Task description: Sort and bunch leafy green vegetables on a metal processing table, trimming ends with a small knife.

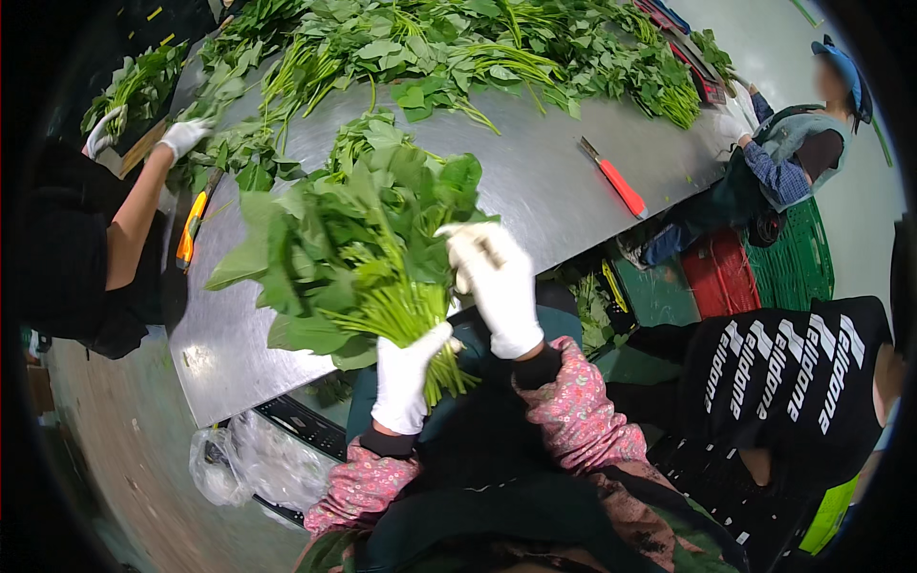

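Observation:
A bunch of leafy green stems (372, 265) is held over the near edge of the steel table, its leaves pointing up and left. My left hand (408, 376), in a white glove, grips the stems low down, and the cut ends stick out below it. Close to the right side of the bunch is my right hand (494, 283), also gloved in white, with its fingers curled. It is blurred, and I cannot make out anything held in it. Behind the bunch, more greens (369, 136) lie on the metal.
Greens (444, 50) are heaped along the far side of the steel table (530, 154). A red-handled knife (617, 183) lies right, a yellow-handled knife (192, 225) left. Co-workers' gloved hands (185, 136) work at both sides. Clear plastic bags (269, 458) sit below; another person's back (781, 387) is at right.

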### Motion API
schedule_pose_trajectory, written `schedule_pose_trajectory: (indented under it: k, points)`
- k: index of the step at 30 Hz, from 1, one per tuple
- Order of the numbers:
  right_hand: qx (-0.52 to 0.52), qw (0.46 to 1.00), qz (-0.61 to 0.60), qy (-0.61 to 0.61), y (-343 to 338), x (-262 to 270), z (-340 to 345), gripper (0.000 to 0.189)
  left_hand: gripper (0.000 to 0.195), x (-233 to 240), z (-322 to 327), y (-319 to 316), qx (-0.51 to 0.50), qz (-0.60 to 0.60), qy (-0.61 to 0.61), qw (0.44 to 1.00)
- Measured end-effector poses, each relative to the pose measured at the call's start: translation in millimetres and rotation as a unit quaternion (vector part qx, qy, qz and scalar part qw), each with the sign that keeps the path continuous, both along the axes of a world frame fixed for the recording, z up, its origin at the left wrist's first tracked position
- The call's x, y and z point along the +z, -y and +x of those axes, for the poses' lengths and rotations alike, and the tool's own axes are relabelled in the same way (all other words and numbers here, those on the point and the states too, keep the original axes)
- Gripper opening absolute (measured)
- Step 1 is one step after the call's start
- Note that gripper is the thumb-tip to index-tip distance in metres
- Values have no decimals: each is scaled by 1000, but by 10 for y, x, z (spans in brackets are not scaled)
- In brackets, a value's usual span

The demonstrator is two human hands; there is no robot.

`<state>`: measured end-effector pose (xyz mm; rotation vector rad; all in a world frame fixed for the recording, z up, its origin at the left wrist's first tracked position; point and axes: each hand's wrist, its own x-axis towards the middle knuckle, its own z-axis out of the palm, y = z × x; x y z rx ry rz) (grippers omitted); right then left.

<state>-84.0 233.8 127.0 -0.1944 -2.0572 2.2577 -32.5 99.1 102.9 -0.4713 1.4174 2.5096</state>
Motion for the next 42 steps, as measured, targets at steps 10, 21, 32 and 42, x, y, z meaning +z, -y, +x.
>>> schedule_pose_trajectory:
  k: [10, 21, 32, 42]
  points:
    - [-26, 991, 86, 100, -315, -334, -29, 19, 19, -170, -323, 1306, 189, 165, 21, 968]
    - [-33, 869, 493, 18, -165, -711, -1125, 45, 12, -459, -346, 1160, 85, 269, 61, 957]
    - [-68, 919, 319, 223, -1396, -699, -498, 34, 11, -405, -360, 1084, 86, 259, 43, 961]
    - [-190, 849, 490, 42, -1149, -473, -321, 29, 6, -242, -325, 796, 85, 239, 78, 964]
